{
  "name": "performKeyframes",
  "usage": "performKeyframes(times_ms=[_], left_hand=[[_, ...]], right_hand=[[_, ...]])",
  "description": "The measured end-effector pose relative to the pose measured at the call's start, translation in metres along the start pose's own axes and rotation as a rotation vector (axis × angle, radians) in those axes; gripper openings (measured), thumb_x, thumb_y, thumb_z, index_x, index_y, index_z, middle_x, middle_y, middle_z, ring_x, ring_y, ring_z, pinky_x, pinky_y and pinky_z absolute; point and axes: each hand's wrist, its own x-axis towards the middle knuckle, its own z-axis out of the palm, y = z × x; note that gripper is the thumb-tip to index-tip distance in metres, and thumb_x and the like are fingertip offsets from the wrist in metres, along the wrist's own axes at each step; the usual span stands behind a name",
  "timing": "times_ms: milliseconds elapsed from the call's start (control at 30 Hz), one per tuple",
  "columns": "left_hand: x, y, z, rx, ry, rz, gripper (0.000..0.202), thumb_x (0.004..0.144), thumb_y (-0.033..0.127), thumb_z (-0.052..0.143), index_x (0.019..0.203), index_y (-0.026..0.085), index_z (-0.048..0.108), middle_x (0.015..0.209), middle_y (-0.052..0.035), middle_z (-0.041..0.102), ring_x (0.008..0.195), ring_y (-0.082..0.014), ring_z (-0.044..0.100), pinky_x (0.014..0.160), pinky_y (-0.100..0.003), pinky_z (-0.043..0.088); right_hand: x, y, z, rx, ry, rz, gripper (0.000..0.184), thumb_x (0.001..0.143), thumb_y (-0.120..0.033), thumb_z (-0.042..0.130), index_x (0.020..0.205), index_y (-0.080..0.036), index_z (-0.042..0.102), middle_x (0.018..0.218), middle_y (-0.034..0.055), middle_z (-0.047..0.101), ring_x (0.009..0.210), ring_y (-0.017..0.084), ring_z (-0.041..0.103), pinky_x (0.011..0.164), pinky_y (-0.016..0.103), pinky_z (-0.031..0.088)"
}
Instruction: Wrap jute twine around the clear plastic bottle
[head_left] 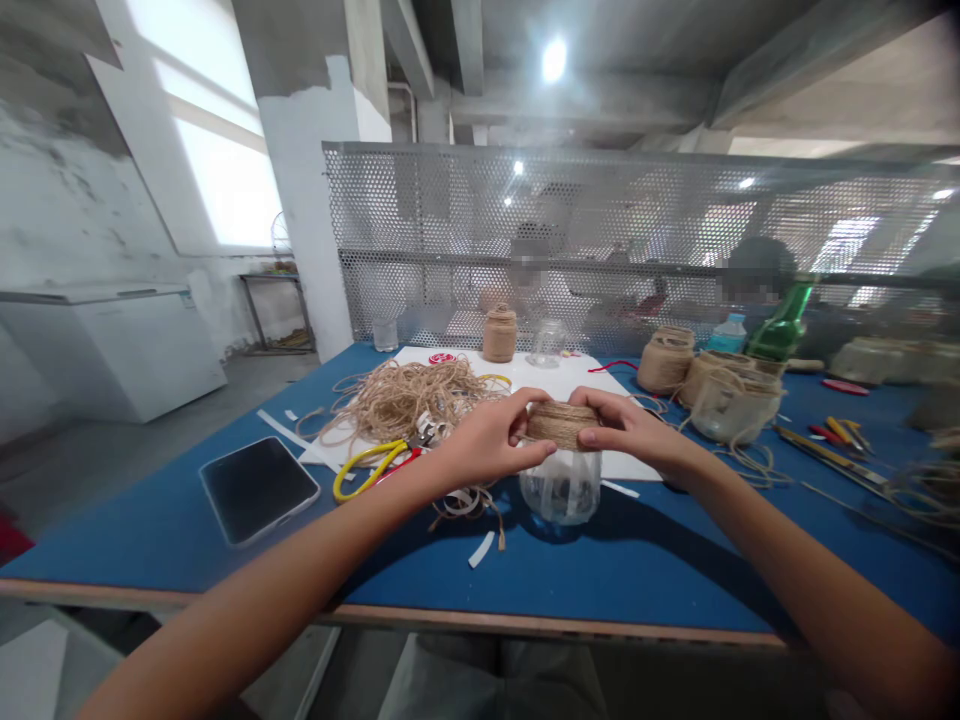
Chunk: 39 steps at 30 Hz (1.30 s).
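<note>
Left hand (487, 442): clamped on the jute twine band (561, 424) of a glass jar (559, 487), no joke
Right hand (626, 430): gripping that same band from the other side
Jar spot: middle of the table (150, 540), toward the front edge
Close by: loose twine pile (405, 405), yellow-handled scissors (367, 470)

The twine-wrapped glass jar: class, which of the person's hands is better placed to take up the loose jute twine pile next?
Probably the left hand. Its fingers grip the twine-wrapped glass jar on the side facing the loose jute twine pile, while the right hand holds the jar's far side, with the jar between it and the pile.
</note>
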Motion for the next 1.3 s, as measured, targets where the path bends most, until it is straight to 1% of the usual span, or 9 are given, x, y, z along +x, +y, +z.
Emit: performKeyframes(times_ms=[67,133,267,367,533,800,1000,1133,1300], left_hand=[[-0.001,0.002,0.004,0.029,-0.006,0.006,0.047,0.075,0.035,0.057,0.117,0.018,0.044,0.062,0.0054,0.043,0.056,-0.0098,0.043,0.053,-0.021,0.032],[-0.002,0.005,0.009,0.047,0.005,0.019,0.049,0.075,0.035,0.057,0.119,0.019,0.042,0.065,0.0046,0.045,0.057,-0.0104,0.044,0.054,-0.022,0.032],[-0.003,0.011,0.016,0.060,0.073,0.023,0.047,0.078,0.038,0.056,0.118,0.019,0.042,0.066,0.0038,0.045,0.059,-0.0109,0.044,0.055,-0.023,0.032],[-0.003,0.011,0.017,-0.059,0.039,0.017,0.052,0.079,0.032,0.055,0.125,0.017,0.035,0.063,0.0053,0.041,0.057,-0.0103,0.043,0.055,-0.022,0.033],[-0.001,0.007,0.012,-0.232,-0.029,0.046,0.056,0.081,0.019,0.051,0.130,0.017,0.025,0.064,0.0056,0.043,0.057,-0.0095,0.044,0.056,-0.022,0.036],[0.001,-0.006,0.003,-0.149,-0.116,0.047,0.048,0.084,0.028,0.049,0.128,0.017,0.032,0.060,0.0061,0.042,0.054,-0.0095,0.041,0.053,-0.021,0.032],[0.002,-0.006,-0.005,-0.091,-0.065,0.084,0.043,0.084,0.031,0.049,0.123,0.017,0.038,0.058,0.0067,0.039,0.052,-0.0094,0.040,0.052,-0.022,0.030],[0.001,-0.001,-0.004,-0.088,-0.080,0.070,0.042,0.081,0.030,0.053,0.119,0.017,0.041,0.057,0.0074,0.036,0.052,-0.0090,0.039,0.052,-0.022,0.030],[-0.001,0.009,0.005,-0.114,-0.037,0.014,0.045,0.080,0.031,0.055,0.120,0.017,0.039,0.058,0.0074,0.035,0.052,-0.0092,0.039,0.052,-0.022,0.029]], right_hand=[[0.000,-0.002,-0.002,-0.024,-0.017,0.004,0.025,0.081,-0.041,0.052,0.073,-0.017,0.048,0.068,-0.0021,0.044,0.063,0.011,0.041,0.056,0.022,0.031],[0.000,-0.006,-0.002,-0.094,0.028,-0.009,0.032,0.086,-0.042,0.042,0.069,-0.016,0.050,0.066,-0.0012,0.045,0.062,0.011,0.041,0.057,0.023,0.032],[0.000,-0.013,0.002,-0.233,0.122,-0.030,0.032,0.087,-0.041,0.041,0.077,-0.016,0.057,0.072,0.0012,0.053,0.066,0.012,0.045,0.060,0.024,0.034],[-0.002,-0.014,0.003,-0.176,0.117,0.013,0.029,0.087,-0.040,0.043,0.075,-0.016,0.057,0.067,0.0001,0.052,0.062,0.010,0.046,0.056,0.023,0.033],[-0.003,-0.009,-0.002,-0.055,0.125,0.045,0.030,0.085,-0.039,0.046,0.068,-0.016,0.053,0.060,-0.0025,0.044,0.055,0.009,0.040,0.052,0.023,0.029],[-0.002,-0.006,-0.002,-0.034,0.155,0.046,0.028,0.084,-0.040,0.047,0.071,-0.016,0.055,0.067,-0.0004,0.046,0.063,0.011,0.041,0.056,0.023,0.031],[-0.001,-0.003,-0.001,0.052,0.138,0.021,0.026,0.084,-0.039,0.047,0.079,-0.015,0.057,0.071,0.0016,0.050,0.065,0.013,0.044,0.056,0.024,0.034],[0.000,-0.005,-0.004,-0.054,0.054,-0.021,0.025,0.085,-0.035,0.044,0.076,-0.016,0.057,0.069,0.0003,0.051,0.064,0.013,0.046,0.060,0.025,0.036],[0.000,-0.010,0.000,-0.272,0.122,-0.058,0.028,0.088,-0.036,0.039,0.085,-0.018,0.060,0.083,0.0033,0.059,0.081,0.018,0.052,0.075,0.030,0.037]])
